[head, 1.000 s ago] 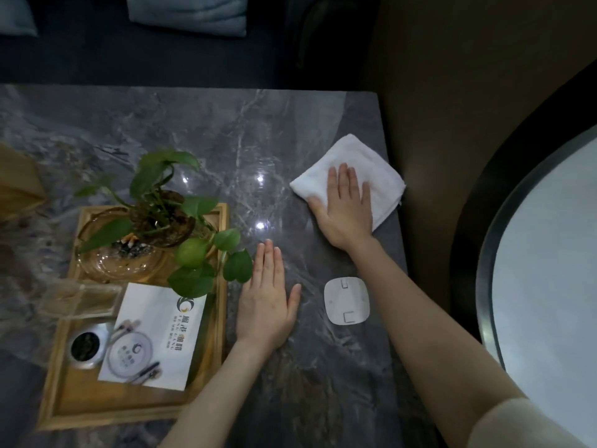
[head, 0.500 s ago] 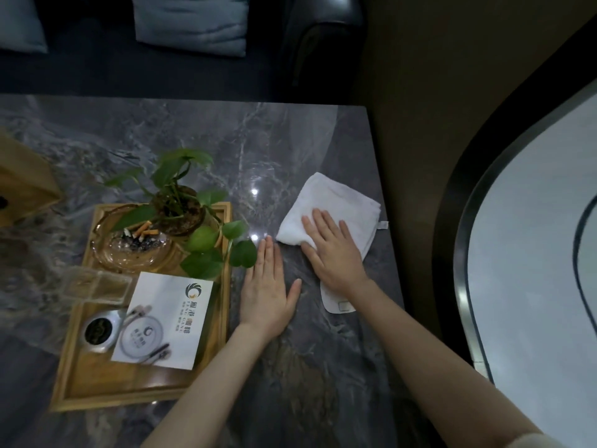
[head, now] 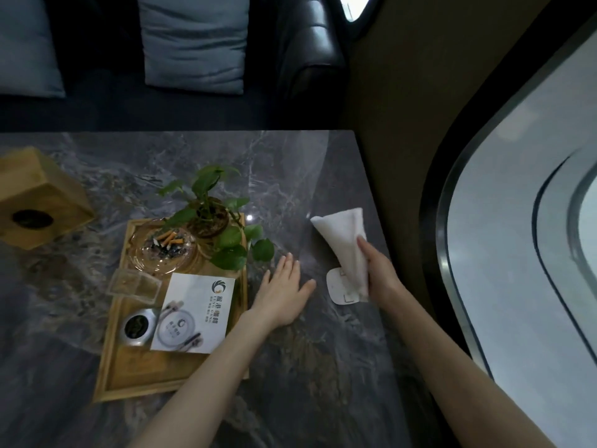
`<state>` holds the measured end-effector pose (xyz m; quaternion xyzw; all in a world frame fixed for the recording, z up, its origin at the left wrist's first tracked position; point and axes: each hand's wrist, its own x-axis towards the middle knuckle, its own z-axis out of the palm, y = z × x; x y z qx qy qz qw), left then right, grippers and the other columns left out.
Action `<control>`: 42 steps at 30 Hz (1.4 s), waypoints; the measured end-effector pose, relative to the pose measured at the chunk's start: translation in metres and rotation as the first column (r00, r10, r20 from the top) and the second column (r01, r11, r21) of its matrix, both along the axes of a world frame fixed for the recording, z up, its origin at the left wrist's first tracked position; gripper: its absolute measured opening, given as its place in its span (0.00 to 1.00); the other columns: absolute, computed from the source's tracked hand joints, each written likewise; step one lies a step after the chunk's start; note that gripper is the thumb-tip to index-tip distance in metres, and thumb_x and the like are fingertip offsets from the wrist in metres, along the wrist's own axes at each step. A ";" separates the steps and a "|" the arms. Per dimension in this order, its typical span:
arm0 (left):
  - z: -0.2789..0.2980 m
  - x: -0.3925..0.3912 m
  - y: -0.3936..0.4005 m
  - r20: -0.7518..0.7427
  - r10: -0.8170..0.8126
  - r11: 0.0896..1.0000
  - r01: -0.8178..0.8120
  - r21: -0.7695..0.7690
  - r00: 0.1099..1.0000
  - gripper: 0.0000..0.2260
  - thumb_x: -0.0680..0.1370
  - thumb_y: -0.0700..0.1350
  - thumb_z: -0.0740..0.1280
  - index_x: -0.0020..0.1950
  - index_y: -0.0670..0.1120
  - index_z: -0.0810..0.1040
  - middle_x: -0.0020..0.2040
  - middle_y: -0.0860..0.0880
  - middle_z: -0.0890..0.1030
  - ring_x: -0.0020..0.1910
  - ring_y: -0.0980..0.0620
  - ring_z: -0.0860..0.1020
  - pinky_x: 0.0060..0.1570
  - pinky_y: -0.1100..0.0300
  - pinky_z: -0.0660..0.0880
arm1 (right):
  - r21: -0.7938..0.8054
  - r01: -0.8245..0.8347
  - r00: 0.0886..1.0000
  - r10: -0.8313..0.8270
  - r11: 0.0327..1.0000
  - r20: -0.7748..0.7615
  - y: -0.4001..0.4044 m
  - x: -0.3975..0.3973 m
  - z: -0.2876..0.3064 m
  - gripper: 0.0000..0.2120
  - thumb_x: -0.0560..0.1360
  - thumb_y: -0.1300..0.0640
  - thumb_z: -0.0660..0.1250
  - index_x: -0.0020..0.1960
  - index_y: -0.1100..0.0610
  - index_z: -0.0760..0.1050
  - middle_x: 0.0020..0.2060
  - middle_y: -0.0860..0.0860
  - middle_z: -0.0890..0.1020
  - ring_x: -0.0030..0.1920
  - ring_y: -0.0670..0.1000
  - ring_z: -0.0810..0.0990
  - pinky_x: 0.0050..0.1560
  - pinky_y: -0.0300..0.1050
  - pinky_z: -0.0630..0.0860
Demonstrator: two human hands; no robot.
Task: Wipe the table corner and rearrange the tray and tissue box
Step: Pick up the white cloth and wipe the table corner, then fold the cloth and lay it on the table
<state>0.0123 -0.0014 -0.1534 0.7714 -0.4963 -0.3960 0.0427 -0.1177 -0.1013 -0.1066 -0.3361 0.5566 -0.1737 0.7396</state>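
Nearest the wearer, two bare forearms are seen reaching out over the grey marble table.

The left hand is laid flat, fingers spread, palm on the stone, just beside the right rim of the wooden tray. Nothing is held by it.

The right hand is closed around a white cloth, bunched at the grip and fanning out toward the far end. The cloth appears lifted off the table, though contact at its far tip cannot be ruled out. A small white rounded square pad lies on the stone just under the gripped end, partly covered.

On the tray, from near to far: a small metal tin, a printed card, a clear plastic box, a glass ashtray with cigarette butts, and a potted plant.

Farther left, well apart from the tray, the wooden tissue box stands tilted on the table. The far right corner of the table is bare. Beyond it, a dark sofa with a pale blue cushion is seen.

Step judged: wiping of the corner is ending or paused, the cloth being gathered up. The rearranging is not yet begun. Next move, as judged: the cloth to be set aside or kept clear, then the tray to be slid level by its rim, slowly, since plant and ashtray could tip or spill.
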 end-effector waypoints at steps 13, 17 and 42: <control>0.121 0.042 0.068 -0.648 0.278 0.707 -0.608 -0.361 0.709 0.11 0.77 0.47 0.63 0.57 0.47 0.79 0.53 0.50 0.82 0.55 0.55 0.78 0.56 0.60 0.75 | 0.004 0.113 0.848 -0.099 0.994 0.521 0.069 -0.002 0.093 0.18 0.70 0.52 0.64 0.56 0.59 0.76 0.46 0.55 0.85 0.49 0.55 0.83 0.53 0.51 0.78; 0.122 0.068 0.096 -0.831 0.304 0.639 -0.746 -0.185 0.466 0.14 0.74 0.51 0.67 0.59 0.52 0.75 0.57 0.55 0.79 0.56 0.58 0.77 0.55 0.63 0.75 | 0.003 0.017 0.907 -0.017 1.000 0.421 0.108 0.028 0.107 0.22 0.64 0.56 0.69 0.57 0.60 0.76 0.46 0.56 0.85 0.45 0.55 0.84 0.40 0.49 0.82; 0.061 0.270 0.300 -0.858 0.460 0.472 -0.882 0.016 0.231 0.08 0.78 0.42 0.61 0.53 0.53 0.76 0.49 0.53 0.83 0.46 0.58 0.83 0.45 0.62 0.79 | 0.207 -0.199 0.945 0.132 0.958 0.298 0.265 0.258 0.025 0.16 0.77 0.48 0.60 0.55 0.58 0.77 0.46 0.56 0.85 0.51 0.58 0.82 0.50 0.55 0.77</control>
